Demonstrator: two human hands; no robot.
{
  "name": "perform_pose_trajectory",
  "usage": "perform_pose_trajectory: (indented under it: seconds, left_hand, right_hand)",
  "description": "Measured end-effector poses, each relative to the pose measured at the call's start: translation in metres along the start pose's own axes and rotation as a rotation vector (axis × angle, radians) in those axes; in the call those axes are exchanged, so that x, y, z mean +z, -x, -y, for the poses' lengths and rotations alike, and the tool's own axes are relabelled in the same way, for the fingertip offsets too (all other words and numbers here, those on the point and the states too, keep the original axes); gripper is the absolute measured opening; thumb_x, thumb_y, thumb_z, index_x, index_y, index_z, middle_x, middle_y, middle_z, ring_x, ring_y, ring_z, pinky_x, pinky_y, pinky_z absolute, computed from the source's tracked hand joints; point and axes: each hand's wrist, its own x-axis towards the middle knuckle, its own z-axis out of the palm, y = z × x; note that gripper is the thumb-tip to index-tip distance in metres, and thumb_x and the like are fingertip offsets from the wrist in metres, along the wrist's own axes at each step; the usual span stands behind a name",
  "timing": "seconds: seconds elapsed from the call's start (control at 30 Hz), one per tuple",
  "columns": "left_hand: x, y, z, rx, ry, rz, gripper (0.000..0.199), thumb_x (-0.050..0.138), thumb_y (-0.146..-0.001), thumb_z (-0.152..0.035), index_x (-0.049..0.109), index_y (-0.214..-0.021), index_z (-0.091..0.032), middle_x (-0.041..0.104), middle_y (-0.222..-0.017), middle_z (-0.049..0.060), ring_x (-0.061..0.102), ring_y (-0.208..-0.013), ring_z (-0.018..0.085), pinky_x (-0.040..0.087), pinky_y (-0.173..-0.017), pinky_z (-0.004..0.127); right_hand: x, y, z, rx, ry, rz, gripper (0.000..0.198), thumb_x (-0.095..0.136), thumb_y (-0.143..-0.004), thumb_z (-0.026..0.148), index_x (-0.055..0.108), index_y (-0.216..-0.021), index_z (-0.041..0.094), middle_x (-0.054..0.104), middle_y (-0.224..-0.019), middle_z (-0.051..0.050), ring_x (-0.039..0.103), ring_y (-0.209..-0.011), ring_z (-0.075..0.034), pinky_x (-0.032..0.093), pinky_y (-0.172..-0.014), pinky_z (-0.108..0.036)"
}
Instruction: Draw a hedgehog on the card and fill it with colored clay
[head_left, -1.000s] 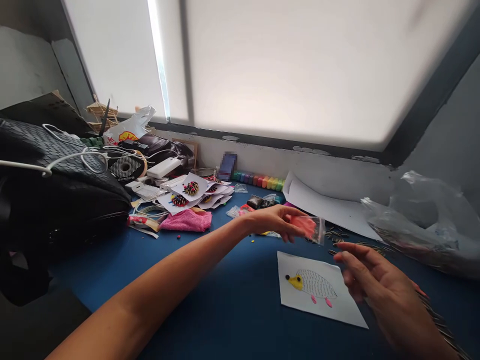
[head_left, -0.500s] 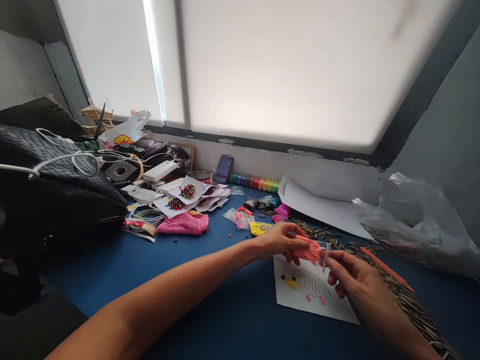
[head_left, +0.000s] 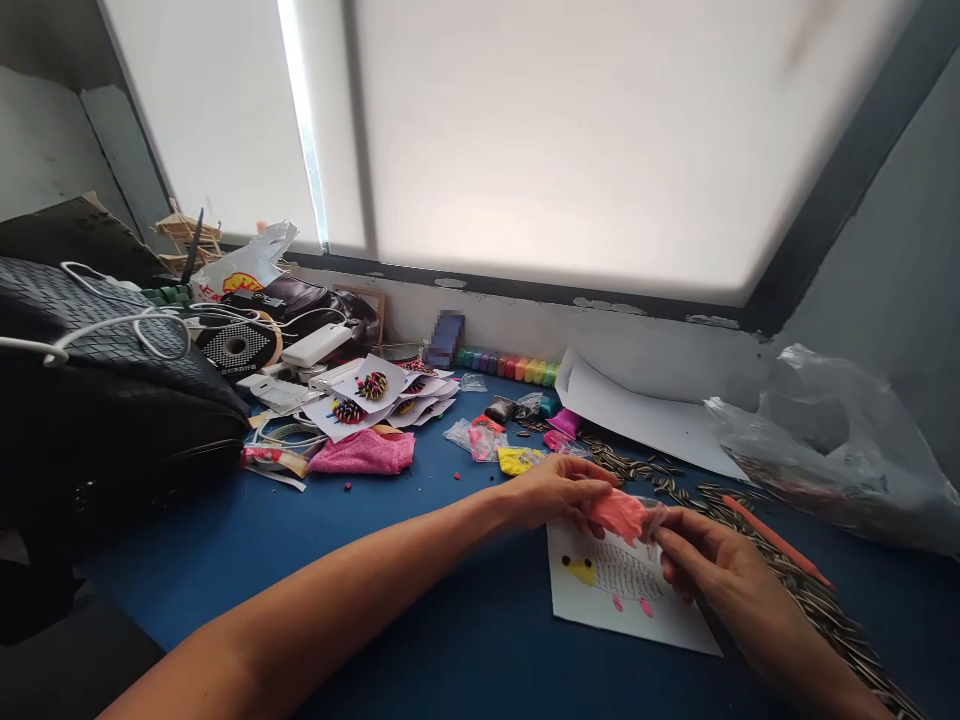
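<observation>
Between my hands is a packet of coral-coloured modelling clay (head_left: 616,513) in clear plastic. My left hand (head_left: 559,490) is closed on its left side, thumb on top. At the other end my right hand (head_left: 694,548) pinches the packet's clear plastic edge. Just beneath them a white sheet of paper (head_left: 637,624) lies on the blue table (head_left: 420,600). On the sheet is a hedgehog drawing (head_left: 626,575) with a yellow clay face, dark round dots and two pink feet. The sheet's upper edge is partly hidden by my hands.
Striped sunflower seeds (head_left: 817,600) spread along the right, with an orange pen (head_left: 780,542) among them. A plastic bag (head_left: 840,450) stands behind. Several clay packets (head_left: 520,459) lie further back. Finished hedgehog cards (head_left: 367,390), a pink cloth (head_left: 364,452) and a black bag (head_left: 112,390) are at left.
The packet has tipped slightly, and its clear plastic end now looks crumpled in my right fingers. Both hands have moved a little lower, still on the packet.
</observation>
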Motion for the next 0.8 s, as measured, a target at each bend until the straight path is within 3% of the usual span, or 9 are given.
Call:
perform_pose_trajectory:
  seconds: [0.2,0.37,0.57,0.67,0.8]
  left_hand:
    - [0.004,0.002,-0.001,0.078,-0.029,-0.025,0.042,0.081,-0.066,-0.046,0.060,-0.077,-0.011,0.059,-0.055,-0.001,0.062,-0.050,0.012,0.041,-0.045,0.019]
    - [0.008,0.006,-0.008,0.111,-0.027,-0.078,0.043,0.080,-0.067,-0.046,0.052,-0.071,-0.013,0.056,-0.052,-0.003,0.060,-0.046,0.012,0.038,-0.041,0.019]
    - [0.003,0.011,-0.009,0.097,-0.003,0.001,0.047,0.082,-0.066,-0.040,0.063,-0.097,-0.011,0.066,-0.073,0.003,0.063,-0.060,0.010,0.046,-0.056,0.021]
    - [-0.001,0.010,-0.005,0.100,-0.025,0.005,0.055,0.085,-0.062,-0.039,0.065,-0.105,-0.011,0.066,-0.071,0.002,0.063,-0.061,0.010,0.046,-0.057,0.022]
    - [-0.001,0.009,-0.003,0.096,-0.004,-0.038,0.062,0.087,-0.059,-0.036,0.062,-0.110,-0.011,0.064,-0.067,0.000,0.063,-0.059,0.012,0.045,-0.057,0.024]
  right_hand:
    - [-0.001,0.002,0.000,0.004,-0.046,0.027,0.042,0.067,-0.066,0.063,0.060,-0.069,0.022,0.048,-0.050,0.005,0.041,-0.048,-0.011,0.037,-0.050,-0.025]
    - [0.000,0.003,-0.001,0.007,-0.084,0.033,0.050,0.063,-0.066,0.070,0.061,-0.070,0.020,0.048,-0.049,0.004,0.039,-0.048,-0.010,0.036,-0.049,-0.024]
    - [-0.003,0.002,-0.002,0.002,-0.120,0.040,0.043,0.073,-0.063,0.061,0.064,-0.073,0.020,0.050,-0.057,0.004,0.039,-0.050,-0.009,0.035,-0.048,-0.022]
    - [-0.002,0.002,-0.001,-0.004,-0.128,0.063,0.042,0.076,-0.061,0.059,0.065,-0.072,0.020,0.056,-0.069,0.002,0.042,-0.052,-0.008,0.037,-0.049,-0.023]
    - [-0.003,0.002,0.000,0.003,-0.123,0.069,0.045,0.070,-0.066,0.063,0.066,-0.072,0.019,0.048,-0.052,0.004,0.039,-0.049,-0.009,0.036,-0.048,-0.022]
